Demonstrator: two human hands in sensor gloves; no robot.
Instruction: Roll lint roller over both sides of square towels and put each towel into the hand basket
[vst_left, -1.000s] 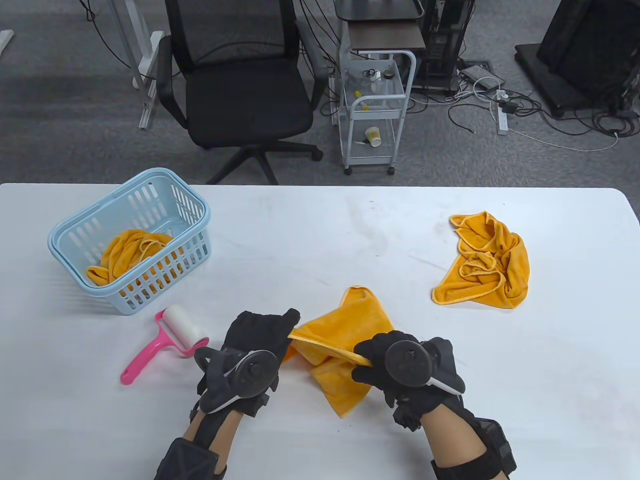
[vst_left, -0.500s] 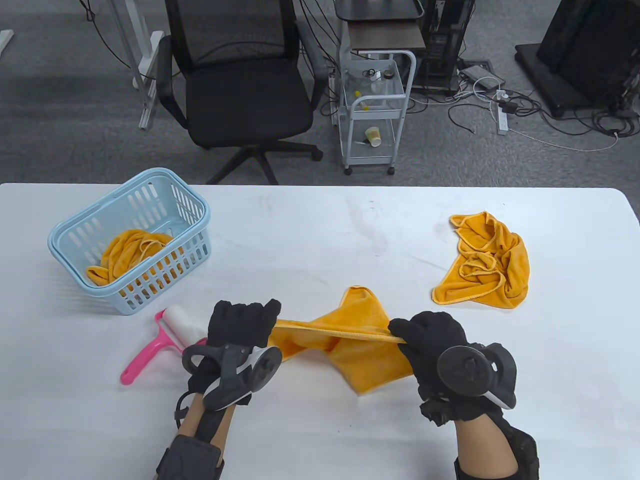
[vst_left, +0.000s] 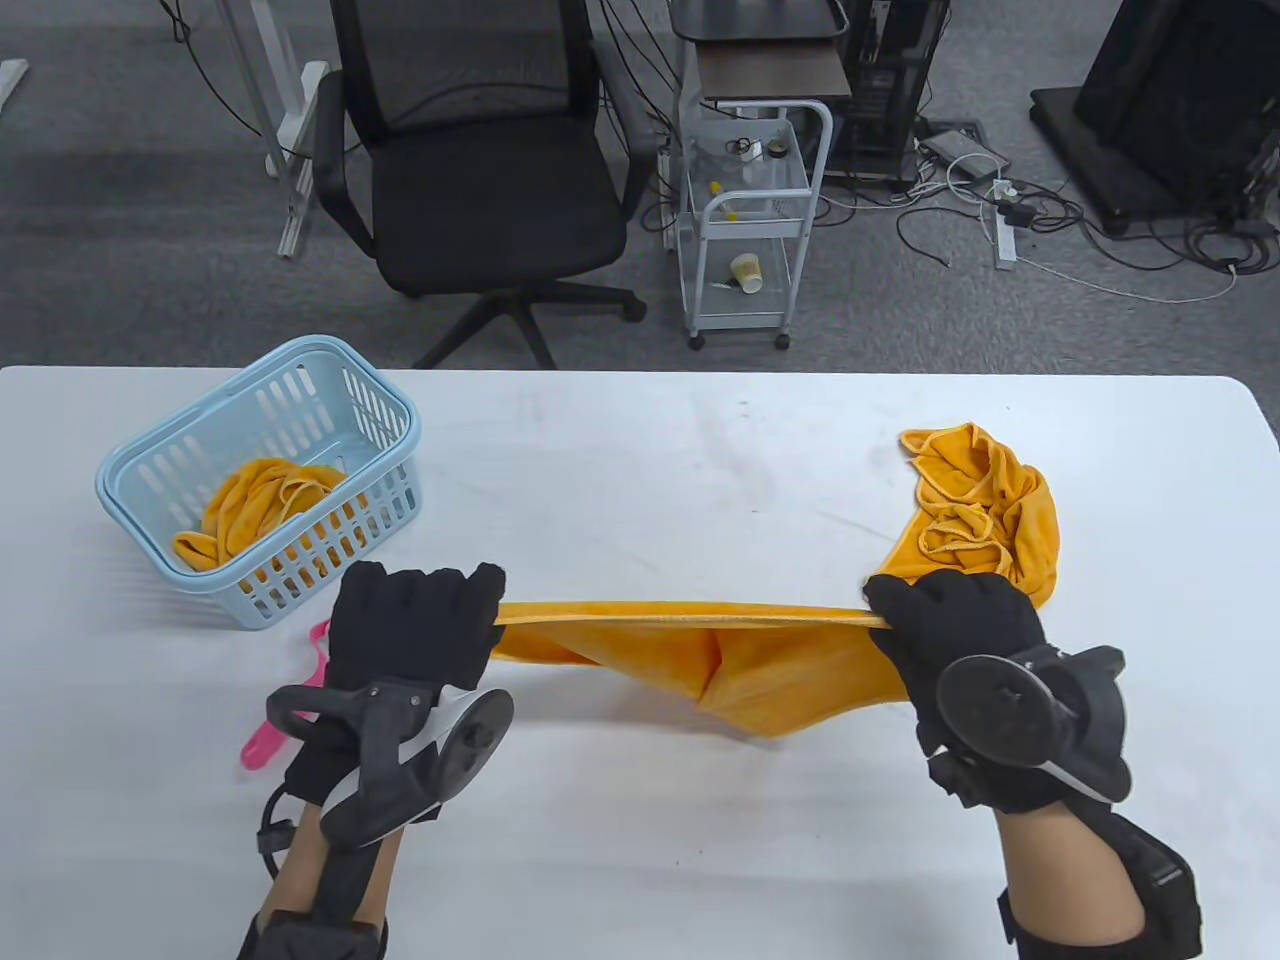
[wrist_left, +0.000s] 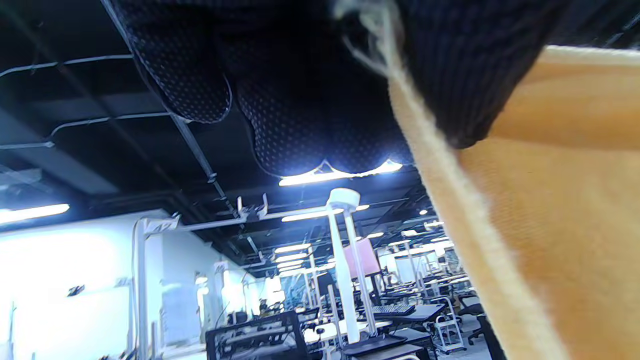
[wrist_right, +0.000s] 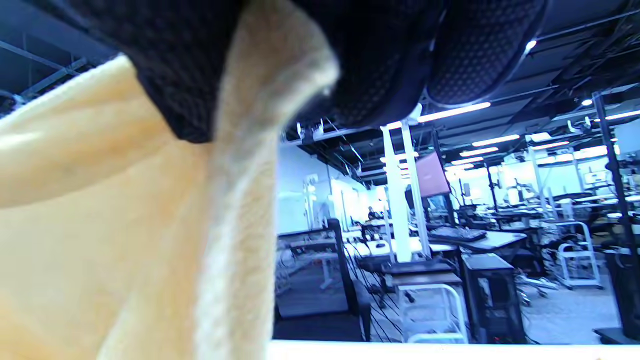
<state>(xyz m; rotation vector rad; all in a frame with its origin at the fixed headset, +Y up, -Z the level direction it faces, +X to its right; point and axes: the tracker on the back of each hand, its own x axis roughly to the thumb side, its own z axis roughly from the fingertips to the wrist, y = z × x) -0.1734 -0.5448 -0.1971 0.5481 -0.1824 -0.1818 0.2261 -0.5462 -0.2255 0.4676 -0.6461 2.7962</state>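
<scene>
An orange towel hangs stretched between both hands above the table's front middle, its top edge pulled straight. My left hand pinches its left corner, and my right hand pinches its right corner. The wrist views show the same towel close up under curled gloved fingers. A pink lint roller lies on the table, mostly hidden behind my left hand. A light blue hand basket at the left holds one orange towel. Another crumpled orange towel lies at the right, just beyond my right hand.
The white table ends at a far edge, with a black office chair and a small white cart on the floor behind it. Cables lie on the floor at the back right.
Both hands have moved apart and slightly away from me, pulling the bunched towel out into a straight, taut top edge. My left hand now covers most of the lint roller.
</scene>
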